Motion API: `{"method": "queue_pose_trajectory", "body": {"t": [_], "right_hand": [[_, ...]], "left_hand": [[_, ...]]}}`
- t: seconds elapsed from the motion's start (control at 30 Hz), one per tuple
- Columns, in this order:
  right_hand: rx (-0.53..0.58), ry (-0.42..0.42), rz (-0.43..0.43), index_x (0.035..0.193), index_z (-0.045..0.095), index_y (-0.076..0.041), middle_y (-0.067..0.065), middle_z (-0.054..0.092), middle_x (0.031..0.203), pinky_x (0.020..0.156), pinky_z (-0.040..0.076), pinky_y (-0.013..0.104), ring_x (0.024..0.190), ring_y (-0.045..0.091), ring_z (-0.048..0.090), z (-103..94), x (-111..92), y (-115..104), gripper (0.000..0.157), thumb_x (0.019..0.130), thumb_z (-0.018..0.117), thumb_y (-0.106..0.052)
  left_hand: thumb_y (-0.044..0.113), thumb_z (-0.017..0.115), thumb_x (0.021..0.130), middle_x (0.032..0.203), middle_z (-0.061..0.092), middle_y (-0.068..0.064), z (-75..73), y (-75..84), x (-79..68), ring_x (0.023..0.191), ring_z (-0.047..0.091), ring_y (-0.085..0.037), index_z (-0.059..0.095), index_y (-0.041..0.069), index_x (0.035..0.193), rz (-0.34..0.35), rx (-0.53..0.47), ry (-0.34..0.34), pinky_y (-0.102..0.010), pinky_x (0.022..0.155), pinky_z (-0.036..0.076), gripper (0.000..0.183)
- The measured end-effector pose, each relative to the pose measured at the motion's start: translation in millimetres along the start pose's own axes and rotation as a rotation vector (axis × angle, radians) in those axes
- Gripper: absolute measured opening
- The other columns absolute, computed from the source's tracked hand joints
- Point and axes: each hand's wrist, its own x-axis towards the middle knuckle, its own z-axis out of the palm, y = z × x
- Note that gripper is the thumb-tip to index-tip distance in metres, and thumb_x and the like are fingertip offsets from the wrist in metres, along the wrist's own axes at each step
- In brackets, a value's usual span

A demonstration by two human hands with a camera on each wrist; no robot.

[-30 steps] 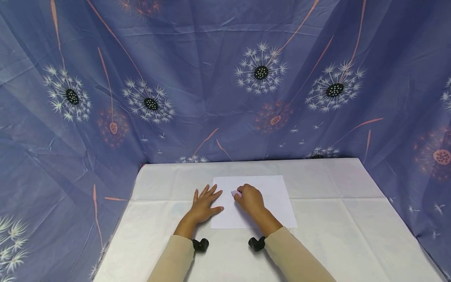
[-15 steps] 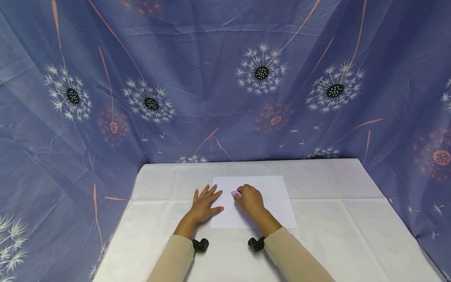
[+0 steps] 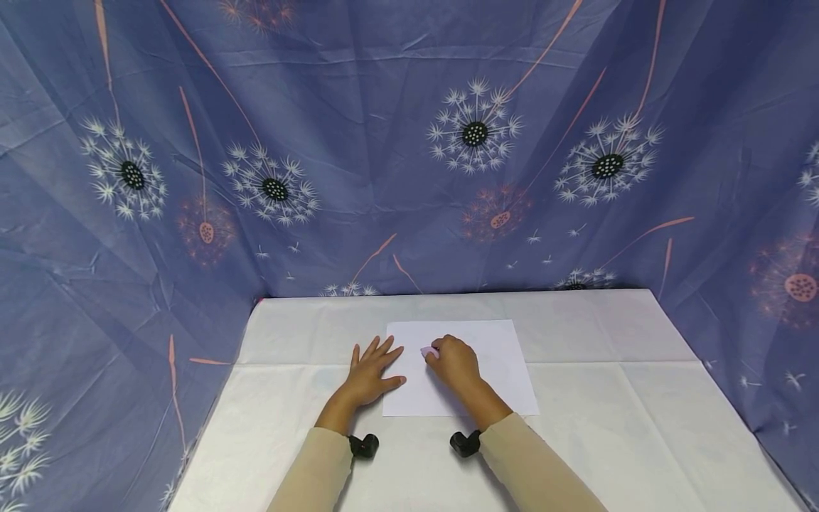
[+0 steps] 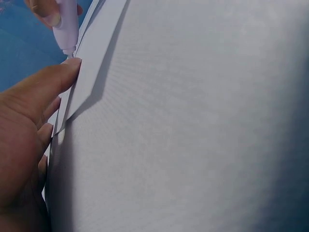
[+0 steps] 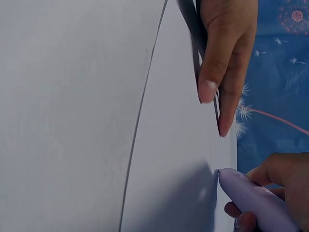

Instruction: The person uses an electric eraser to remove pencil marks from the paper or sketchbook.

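Note:
A sheet of white paper (image 3: 493, 348) lies on the white-covered table. My left hand (image 3: 367, 375) rests on its left edge, fingers and thumb spread. The right hand (image 3: 456, 363), over the middle of the sheet, grips a pale purple pen-shaped tool (image 3: 429, 351). In the right wrist view the tool (image 5: 258, 200) has a thick rounded body, and its tip meets the paper beside its shadow. From the left wrist, a narrow collar and a small tip show at the end of the tool (image 4: 66, 29). I cannot make out any mark on the paper.
White cloth (image 3: 614, 427) with fold lines covers the table. A blue curtain (image 3: 384, 142) with dandelion prints hangs behind the table and along both sides. Black wrist cameras, one at the left cuff (image 3: 365, 446) and one at the right cuff (image 3: 465, 443), sit close to the tabletop.

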Motion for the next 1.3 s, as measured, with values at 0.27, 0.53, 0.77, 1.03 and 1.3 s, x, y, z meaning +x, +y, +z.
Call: {"method": "queue_pose_trajectory", "body": {"t": [0.27, 0.53, 0.77, 1.03, 1.3], "right_hand": [[0.004, -0.033, -0.005, 0.111, 0.077, -0.004, 0.013, 0.075, 0.103, 0.089, 0.059, 0.047, 0.1, 0.033, 0.072, 4.7, 3, -6, 0.03, 0.094, 0.071, -0.028], [-0.007, -0.034, -0.014, 0.111, 0.078, -0.006, 0.012, 0.074, 0.102, 0.089, 0.059, 0.046, 0.099, 0.032, 0.073, 2.2, 5, -1, 0.029, 0.094, 0.072, -0.028], [-0.017, -0.013, -0.012, 0.109, 0.078, -0.008, 0.01, 0.075, 0.101, 0.088, 0.059, 0.046, 0.098, 0.031, 0.073, 2.8, 8, 2, 0.026, 0.092, 0.073, -0.027], [0.007, -0.042, -0.04, 0.106, 0.079, -0.008, 0.009, 0.076, 0.102, 0.088, 0.059, 0.047, 0.099, 0.031, 0.073, 1.0, 7, 3, 0.025, 0.092, 0.073, -0.029], [0.01, -0.03, 0.012, 0.108, 0.079, -0.008, 0.01, 0.075, 0.103, 0.088, 0.058, 0.047, 0.099, 0.032, 0.072, -0.4, 5, 6, 0.027, 0.092, 0.074, -0.029]], "left_hand": [[0.046, 0.068, 0.094, 0.168, 0.029, -0.005, -0.6, 2.1, -0.1, 0.158, 0.014, -0.036, 0.048, 0.021, 0.152, -0.004, -0.013, -0.001, -0.068, 0.124, -0.004, 0.066], [0.046, 0.068, 0.094, 0.168, 0.029, -0.005, -0.7, 2.0, -0.2, 0.158, 0.015, -0.036, 0.048, 0.021, 0.152, -0.001, -0.011, 0.0, -0.068, 0.124, -0.004, 0.066], [0.046, 0.067, 0.094, 0.168, 0.029, -0.005, -0.9, 2.9, 0.1, 0.158, 0.014, -0.036, 0.047, 0.022, 0.153, -0.006, -0.003, -0.007, -0.068, 0.124, -0.004, 0.066], [0.047, 0.067, 0.094, 0.168, 0.029, -0.005, 0.2, 0.1, -0.2, 0.158, 0.014, -0.035, 0.047, 0.022, 0.153, -0.007, 0.003, -0.003, -0.068, 0.124, -0.004, 0.067], [0.046, 0.067, 0.095, 0.168, 0.028, -0.005, 0.3, -1.4, 0.1, 0.158, 0.015, -0.036, 0.047, 0.022, 0.153, 0.004, 0.007, -0.007, -0.068, 0.124, -0.004, 0.066]]}}
